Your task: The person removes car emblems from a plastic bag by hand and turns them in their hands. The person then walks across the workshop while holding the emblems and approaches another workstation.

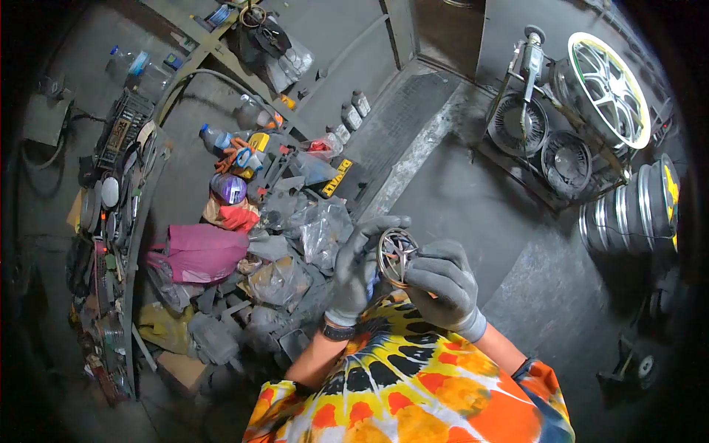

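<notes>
A small round metal emblem with spokes inside a ring (397, 257) is held up in front of my chest. My right hand (445, 284), in a grey-coated work glove, pinches its right side between thumb and fingers. On the other side is my left hand (354, 273), gloved the same way. Its fingers stretch upward and over beside the emblem's upper rim. The left thumb is mostly hidden, and I cannot tell how firmly that hand touches the emblem. A dark watch (338, 331) sits on my left wrist.
Bags and clutter, with a magenta cloth (207, 253), cover the surface at left. A DeWalt-marked box (337, 178) lies beyond them. Tools crowd a narrow shelf (140, 273). At right, a rim hangs on a stand (609, 92), above stacked wheel rims (624, 214).
</notes>
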Action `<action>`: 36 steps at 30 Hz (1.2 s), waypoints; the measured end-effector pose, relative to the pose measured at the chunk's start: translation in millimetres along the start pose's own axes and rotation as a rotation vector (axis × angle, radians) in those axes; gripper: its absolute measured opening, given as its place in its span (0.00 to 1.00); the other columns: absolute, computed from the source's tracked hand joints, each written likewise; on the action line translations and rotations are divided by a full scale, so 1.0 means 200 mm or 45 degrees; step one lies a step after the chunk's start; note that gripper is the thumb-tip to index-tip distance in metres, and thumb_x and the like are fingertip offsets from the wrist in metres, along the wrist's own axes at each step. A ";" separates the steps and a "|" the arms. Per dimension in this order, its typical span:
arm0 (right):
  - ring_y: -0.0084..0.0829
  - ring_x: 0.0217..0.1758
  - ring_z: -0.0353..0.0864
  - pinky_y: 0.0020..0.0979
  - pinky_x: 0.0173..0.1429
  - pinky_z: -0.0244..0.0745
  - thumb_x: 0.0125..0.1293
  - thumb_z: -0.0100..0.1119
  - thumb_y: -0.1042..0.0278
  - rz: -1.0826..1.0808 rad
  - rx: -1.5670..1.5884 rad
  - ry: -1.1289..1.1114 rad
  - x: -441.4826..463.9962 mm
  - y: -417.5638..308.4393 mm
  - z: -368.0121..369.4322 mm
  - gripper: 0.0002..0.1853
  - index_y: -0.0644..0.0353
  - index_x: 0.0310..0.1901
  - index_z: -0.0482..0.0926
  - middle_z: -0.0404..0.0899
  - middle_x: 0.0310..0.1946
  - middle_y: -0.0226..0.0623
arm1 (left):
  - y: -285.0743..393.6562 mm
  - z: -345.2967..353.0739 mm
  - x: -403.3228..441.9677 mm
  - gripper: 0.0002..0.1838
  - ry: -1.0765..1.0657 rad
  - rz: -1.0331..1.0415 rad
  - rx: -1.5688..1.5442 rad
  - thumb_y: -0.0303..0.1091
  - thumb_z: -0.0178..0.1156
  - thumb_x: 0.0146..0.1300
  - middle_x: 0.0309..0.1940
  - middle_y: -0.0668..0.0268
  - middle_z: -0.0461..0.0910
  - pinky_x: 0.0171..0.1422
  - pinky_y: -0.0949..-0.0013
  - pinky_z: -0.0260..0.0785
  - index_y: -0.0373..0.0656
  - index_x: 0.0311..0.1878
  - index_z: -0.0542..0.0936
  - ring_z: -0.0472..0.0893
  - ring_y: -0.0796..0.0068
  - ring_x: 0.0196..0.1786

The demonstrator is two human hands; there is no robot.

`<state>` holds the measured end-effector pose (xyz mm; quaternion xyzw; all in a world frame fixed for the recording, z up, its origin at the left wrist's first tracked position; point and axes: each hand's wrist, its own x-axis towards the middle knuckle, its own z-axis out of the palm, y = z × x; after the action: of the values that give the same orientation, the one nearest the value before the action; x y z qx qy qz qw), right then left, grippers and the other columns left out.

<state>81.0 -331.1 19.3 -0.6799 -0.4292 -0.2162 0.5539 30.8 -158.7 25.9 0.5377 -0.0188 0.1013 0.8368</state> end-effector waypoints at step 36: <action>0.20 0.48 0.80 0.27 0.51 0.77 0.80 0.55 0.58 1.687 1.567 -0.383 0.11 0.12 0.28 0.20 0.62 0.63 0.78 0.83 0.47 0.29 | 0.01 -0.35 -0.15 0.23 0.375 -0.124 -1.119 0.37 0.58 0.74 0.62 0.56 0.81 0.68 0.52 0.75 0.39 0.68 0.76 0.82 0.60 0.62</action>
<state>102.9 -270.8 6.1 -0.3930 -0.0585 0.5032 0.7674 -4.6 -99.1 -6.8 0.1123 0.0843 0.1196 0.9828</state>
